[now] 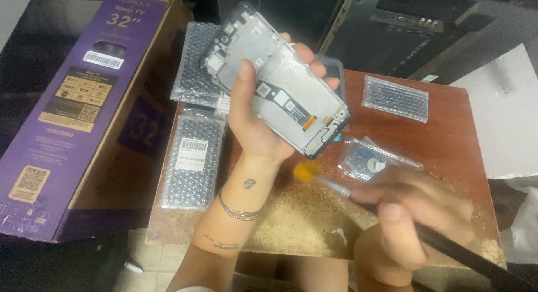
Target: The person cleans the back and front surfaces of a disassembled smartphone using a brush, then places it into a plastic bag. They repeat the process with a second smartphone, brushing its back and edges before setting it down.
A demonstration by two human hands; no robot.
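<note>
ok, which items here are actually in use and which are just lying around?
In use:
- phone screen frame, held up in the left hand
- brush with orange bristles, held in the right hand, blurred

Lying about:
- bubble-wrap packets
- small clear bag
- purple cardboard box
- wooden table

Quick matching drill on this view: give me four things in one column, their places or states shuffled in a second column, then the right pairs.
Things:
1. phone screen frame
2. brush
3. purple box
4. small clear bag with a blue part

Places or states:
A. lies flat on the wooden table, right of the raised hand
B. held up in the left hand, inner side facing the camera
C. leans at the table's left edge
D. gripped in the right hand, orange tip pointing left

Pairs: 1-B, 2-D, 3-C, 4-A
</note>
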